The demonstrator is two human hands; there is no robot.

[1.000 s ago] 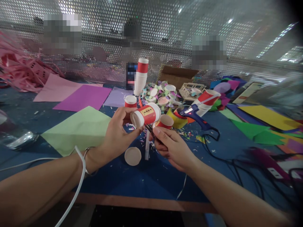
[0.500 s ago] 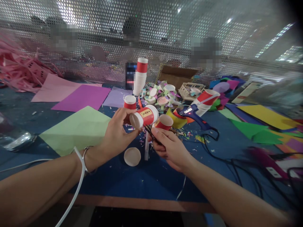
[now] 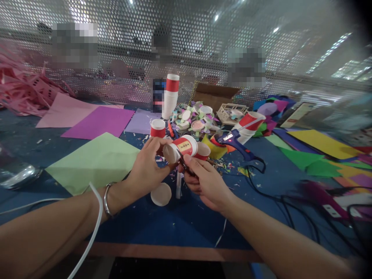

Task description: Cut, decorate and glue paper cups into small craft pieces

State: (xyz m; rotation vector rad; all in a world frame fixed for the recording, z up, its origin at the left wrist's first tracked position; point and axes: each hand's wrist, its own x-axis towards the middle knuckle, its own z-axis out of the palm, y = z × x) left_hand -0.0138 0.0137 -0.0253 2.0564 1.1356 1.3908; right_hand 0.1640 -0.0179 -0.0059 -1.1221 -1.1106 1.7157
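My left hand (image 3: 149,161) is closed around a red and white paper cup (image 3: 186,146), which lies tilted on its side above the table with its white end toward me. In my right hand (image 3: 203,176) is a pair of dark scissors (image 3: 182,158), its tip against the cup near that end. Fingers cover most of the scissors. Just behind my right hand stands another red paper cup (image 3: 204,150), partly hidden. A round pale disc (image 3: 161,194) rests on the table below my hands, beside a clear glue stick (image 3: 178,186).
A blue glue gun (image 3: 240,143) with a black cord lies to the right. Stacked cups (image 3: 170,100), a heap of paper pieces (image 3: 197,118) and a cardboard box (image 3: 216,93) stand at the back. Green paper (image 3: 95,162) is on the left, a purple power strip (image 3: 322,199) on the right.
The held cup has shifted slightly right and turned, now covering more of the cup behind it. The scissors have moved closer in against its white end. The whole view has tilted slightly.
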